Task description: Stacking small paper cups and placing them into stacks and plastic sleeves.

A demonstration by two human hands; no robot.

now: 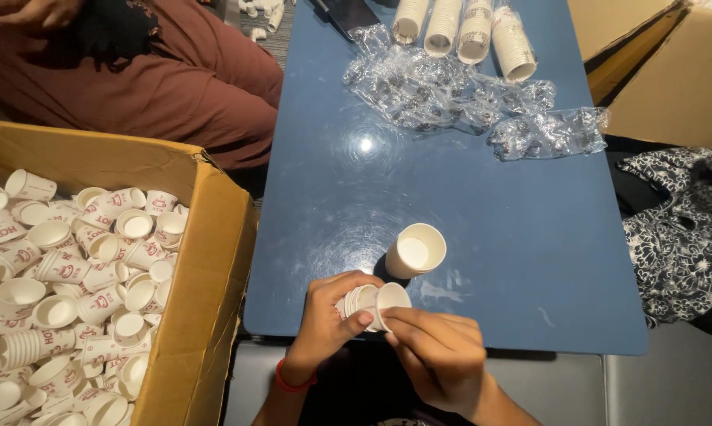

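Observation:
My left hand [328, 315] grips a short stack of small white paper cups [364, 300] lying sideways at the near edge of the blue table [482, 237]. My right hand [435, 351] pinches the rim of the outermost cup [392, 298] of that stack. A single white paper cup [416, 250] stands tilted on the table just beyond my hands. A red band circles my left wrist.
A large cardboard box [206, 276] full of loose printed paper cups stands at my left. Sleeved cup stacks [466, 28] and crumpled clear plastic wrap [450, 91] lie at the table's far end. A person in brown clothing [151, 71] sits far left. Another cardboard box [679, 79] is far right.

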